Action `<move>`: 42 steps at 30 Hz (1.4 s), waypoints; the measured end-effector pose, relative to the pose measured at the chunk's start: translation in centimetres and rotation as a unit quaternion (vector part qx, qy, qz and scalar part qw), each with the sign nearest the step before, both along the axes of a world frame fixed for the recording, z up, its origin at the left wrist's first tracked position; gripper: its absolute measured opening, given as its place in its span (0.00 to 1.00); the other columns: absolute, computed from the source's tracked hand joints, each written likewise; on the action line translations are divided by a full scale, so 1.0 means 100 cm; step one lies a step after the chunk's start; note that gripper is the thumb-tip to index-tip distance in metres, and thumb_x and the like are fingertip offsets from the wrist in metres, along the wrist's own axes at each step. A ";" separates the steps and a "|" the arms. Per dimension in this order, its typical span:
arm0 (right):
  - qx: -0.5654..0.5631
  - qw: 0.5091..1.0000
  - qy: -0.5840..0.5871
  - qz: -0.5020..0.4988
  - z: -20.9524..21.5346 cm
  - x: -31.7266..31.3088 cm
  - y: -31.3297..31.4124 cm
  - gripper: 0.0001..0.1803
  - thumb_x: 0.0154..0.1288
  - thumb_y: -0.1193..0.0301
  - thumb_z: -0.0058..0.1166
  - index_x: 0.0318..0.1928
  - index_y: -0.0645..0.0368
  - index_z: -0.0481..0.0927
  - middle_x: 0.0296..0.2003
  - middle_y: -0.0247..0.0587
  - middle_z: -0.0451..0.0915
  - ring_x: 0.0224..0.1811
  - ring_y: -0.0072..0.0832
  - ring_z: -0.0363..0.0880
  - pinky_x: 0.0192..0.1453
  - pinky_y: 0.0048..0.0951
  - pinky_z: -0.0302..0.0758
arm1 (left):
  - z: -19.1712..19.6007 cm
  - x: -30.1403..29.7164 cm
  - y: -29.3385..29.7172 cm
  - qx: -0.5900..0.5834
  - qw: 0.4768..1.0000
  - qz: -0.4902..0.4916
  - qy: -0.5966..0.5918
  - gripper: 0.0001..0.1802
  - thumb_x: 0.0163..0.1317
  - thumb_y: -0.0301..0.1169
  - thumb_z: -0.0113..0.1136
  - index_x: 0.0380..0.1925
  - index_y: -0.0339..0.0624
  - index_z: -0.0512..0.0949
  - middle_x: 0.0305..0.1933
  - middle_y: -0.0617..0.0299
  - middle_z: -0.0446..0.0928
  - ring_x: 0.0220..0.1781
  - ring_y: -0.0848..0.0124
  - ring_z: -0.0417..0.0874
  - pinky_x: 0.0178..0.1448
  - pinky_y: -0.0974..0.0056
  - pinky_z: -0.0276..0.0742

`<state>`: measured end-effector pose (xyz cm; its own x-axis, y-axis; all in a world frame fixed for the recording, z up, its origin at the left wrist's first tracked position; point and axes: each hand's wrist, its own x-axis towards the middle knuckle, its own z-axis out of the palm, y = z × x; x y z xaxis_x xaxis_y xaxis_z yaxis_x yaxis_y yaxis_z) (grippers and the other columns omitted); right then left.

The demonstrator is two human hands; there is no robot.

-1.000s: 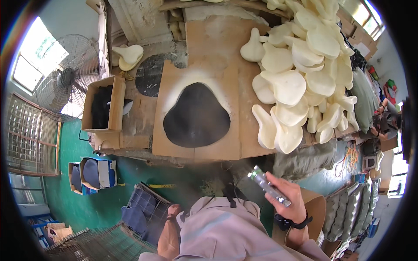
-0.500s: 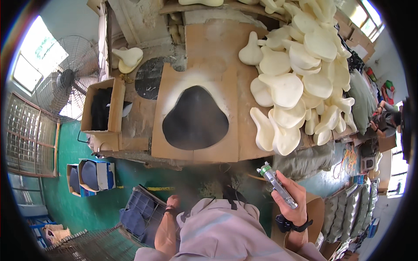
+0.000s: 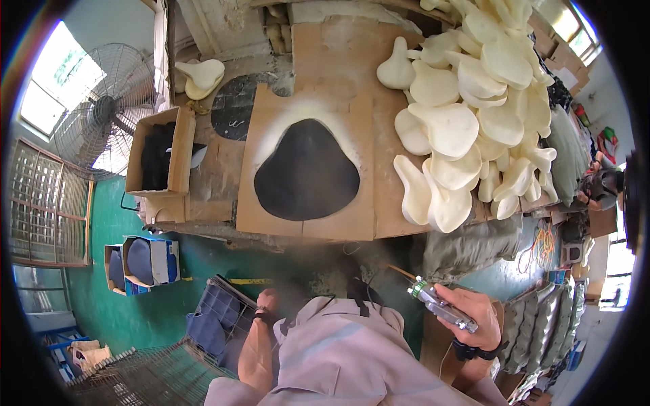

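At lower right, the right hand (image 3: 474,314) gripped a metal spray gun (image 3: 440,308). The left hand (image 3: 266,300), lower centre, hung beside a dark crate (image 3: 217,318); grip indeterminable. A brown cardboard box (image 3: 159,152) stood upper left.

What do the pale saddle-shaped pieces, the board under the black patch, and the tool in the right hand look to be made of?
The saddle-shaped pieces look like cream foam or moulded plastic, matte and smooth; which one is unclear. The board looks like brown cardboard, with flat creased sheets and a black sprayed patch. The tool in the right hand looks like shiny metal.
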<state>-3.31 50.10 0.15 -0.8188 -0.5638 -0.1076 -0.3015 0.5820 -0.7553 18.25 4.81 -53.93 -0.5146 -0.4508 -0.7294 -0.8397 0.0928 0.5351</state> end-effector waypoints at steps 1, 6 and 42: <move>0.002 1.000 0.002 -0.028 -0.003 0.000 -0.001 0.33 0.51 0.82 0.63 0.62 0.64 0.78 0.36 0.50 0.83 0.36 0.45 0.84 0.43 0.33 0.78 | 0.030 -0.022 0.006 -0.017 1.000 -0.013 -0.002 0.23 0.52 0.38 0.66 0.48 0.40 0.85 0.49 0.51 0.87 0.50 0.59 0.88 0.56 0.60 0.82; -0.016 0.995 0.036 -0.093 -0.008 -0.003 -0.007 0.31 0.53 0.82 0.64 0.61 0.64 0.78 0.37 0.50 0.84 0.35 0.41 0.84 0.42 0.31 0.78 | 0.031 -0.066 -0.012 0.035 0.989 0.053 0.137 0.18 0.59 0.33 0.66 0.49 0.40 0.84 0.41 0.56 0.87 0.40 0.67 0.88 0.43 0.63 0.83; -0.096 0.995 -0.030 -0.017 -0.102 -0.035 -0.030 0.36 0.52 0.81 0.62 0.66 0.61 0.74 0.45 0.53 0.82 0.40 0.51 0.82 0.44 0.38 0.80 | 0.151 -0.364 0.009 0.401 0.735 0.440 0.324 0.08 0.56 0.20 0.61 0.25 0.42 0.72 0.30 0.58 0.75 0.38 0.62 0.78 0.55 0.53 0.80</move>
